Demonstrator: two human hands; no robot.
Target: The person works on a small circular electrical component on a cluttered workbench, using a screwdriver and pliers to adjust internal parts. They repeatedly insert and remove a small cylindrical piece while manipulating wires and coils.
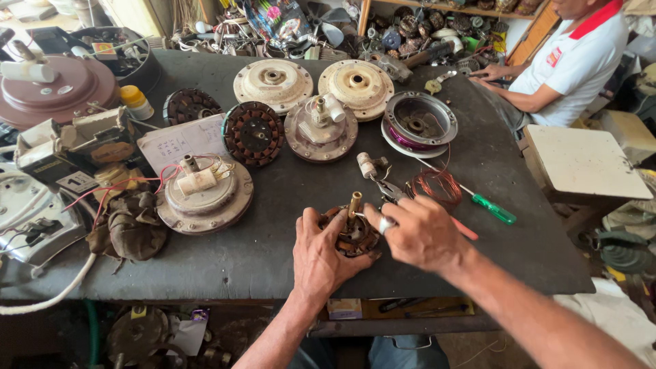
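Stator core (pixel 352 236) with its copper-brown windings and a brass shaft (pixel 354 203) standing upright sits near the front edge of the dark worktop (pixel 273 246), pinned between both hands. To do this well, I'd say the core wants holding dead still from one side while the other hand picks at the winding gently, so the fine wire isn't nicked or the shaft tipped. Left hand (pixel 322 256), at about seven o'clock of the core, lies loosely curled with fingers spread over its rim, pressing rather than gripping. Right hand (pixel 417 232), at three o'clock, is pinched together on something small and pale at the core's edge; what it is I cannot tell. Just beyond, at one o'clock, lie pliers (pixel 386 186), a loose coil of copper wire (pixel 437 186) and a green-handled screwdriver (pixel 493 209)
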